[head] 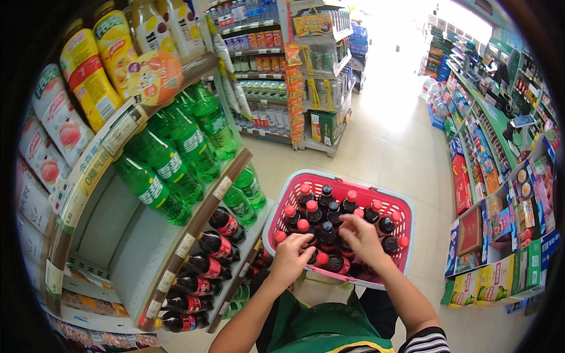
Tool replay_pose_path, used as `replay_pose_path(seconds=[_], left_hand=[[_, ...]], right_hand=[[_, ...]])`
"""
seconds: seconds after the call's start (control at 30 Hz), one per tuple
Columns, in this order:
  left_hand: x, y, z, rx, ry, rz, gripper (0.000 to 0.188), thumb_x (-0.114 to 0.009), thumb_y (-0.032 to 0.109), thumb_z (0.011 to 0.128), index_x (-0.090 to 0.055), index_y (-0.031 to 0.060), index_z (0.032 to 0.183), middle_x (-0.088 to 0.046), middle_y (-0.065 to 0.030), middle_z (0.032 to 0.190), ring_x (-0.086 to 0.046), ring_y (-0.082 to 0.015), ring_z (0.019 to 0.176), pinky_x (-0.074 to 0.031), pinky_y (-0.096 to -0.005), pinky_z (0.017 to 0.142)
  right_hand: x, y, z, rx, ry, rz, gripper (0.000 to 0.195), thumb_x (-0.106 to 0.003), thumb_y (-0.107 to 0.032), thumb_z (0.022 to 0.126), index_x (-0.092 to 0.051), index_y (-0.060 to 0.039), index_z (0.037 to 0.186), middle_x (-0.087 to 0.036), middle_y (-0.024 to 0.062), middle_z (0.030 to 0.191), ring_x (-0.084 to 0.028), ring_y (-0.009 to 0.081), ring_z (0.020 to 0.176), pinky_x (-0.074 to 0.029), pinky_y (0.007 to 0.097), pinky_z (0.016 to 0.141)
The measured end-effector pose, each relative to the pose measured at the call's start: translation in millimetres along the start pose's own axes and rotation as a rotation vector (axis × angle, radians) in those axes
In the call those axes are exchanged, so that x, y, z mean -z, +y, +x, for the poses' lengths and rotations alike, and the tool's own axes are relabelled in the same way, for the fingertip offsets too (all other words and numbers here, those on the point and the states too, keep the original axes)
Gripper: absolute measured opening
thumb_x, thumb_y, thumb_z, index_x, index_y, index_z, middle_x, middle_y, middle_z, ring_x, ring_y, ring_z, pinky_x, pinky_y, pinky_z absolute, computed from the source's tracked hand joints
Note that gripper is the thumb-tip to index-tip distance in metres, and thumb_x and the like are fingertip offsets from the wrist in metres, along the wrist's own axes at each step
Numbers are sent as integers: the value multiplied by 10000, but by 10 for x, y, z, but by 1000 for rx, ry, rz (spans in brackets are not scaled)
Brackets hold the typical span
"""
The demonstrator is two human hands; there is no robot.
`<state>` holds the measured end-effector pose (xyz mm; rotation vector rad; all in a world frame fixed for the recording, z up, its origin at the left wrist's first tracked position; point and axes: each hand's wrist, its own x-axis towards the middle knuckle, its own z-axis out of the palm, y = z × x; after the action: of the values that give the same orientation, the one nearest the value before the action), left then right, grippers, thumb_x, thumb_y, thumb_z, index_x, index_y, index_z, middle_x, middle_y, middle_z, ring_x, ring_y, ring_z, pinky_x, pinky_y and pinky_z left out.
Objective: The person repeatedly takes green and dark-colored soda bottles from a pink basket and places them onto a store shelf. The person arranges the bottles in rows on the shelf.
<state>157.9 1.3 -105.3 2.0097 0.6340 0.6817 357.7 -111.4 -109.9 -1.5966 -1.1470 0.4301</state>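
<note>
A pink plastic shopping basket with a pale rim sits before me, full of small bottles of dark cola. Most cola bottles have red caps and stand upright. Several dark-capped bottles are in the middle, and one red-capped bottle leans over near the front wall. My left hand hovers over the basket's front left, fingers parted, close to the red caps. Over the middle right is my right hand, its fingers curved and apart beside a dark cap. Neither hand visibly grips a bottle; the bottles beneath are partly hidden.
Left of me, a shelf unit carries green soda bottles, cola bottles and juice bottles. A snack rack and green counter line the right side. Ahead, a display shelf borders the tiled floor.
</note>
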Motion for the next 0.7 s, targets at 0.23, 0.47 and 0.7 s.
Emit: replay_pose_path(seconds=[0.23, 0.47, 0.7], left_hand=[[-502, -226, 190, 106, -499, 427, 241, -758, 123, 771, -694, -28, 947, -693, -253, 962, -676, -419, 940, -541, -494, 832], [-605, -220, 169, 164, -417, 291, 304, -757, 132, 749, -724, -30, 1004, -695, -234, 862, -693, -382, 865, -537, -450, 778], [-409, 67, 128, -45, -230, 195, 299, -732, 109, 778, -723, -14, 1050, -674, -200, 900, -679, -346, 804, -530, -419, 727]], right_hand=[[-197, 252, -458, -36, -308, -220, 377, -689, -45, 823, -641, 49, 1185, -670, 242, 1103, -667, 374, 1024, -537, 419, 900], [-140, 426, -541, -70, -371, -202, 464, -724, -34, 765, -622, 52, 1210, -630, 243, 1191, -593, 391, 1162, -484, 439, 1009], [-41, 217, -518, 16, -343, -211, 622, -763, -41, 733, -534, 15, 1308, -592, 229, 1246, -599, 392, 1144, -494, 435, 979]])
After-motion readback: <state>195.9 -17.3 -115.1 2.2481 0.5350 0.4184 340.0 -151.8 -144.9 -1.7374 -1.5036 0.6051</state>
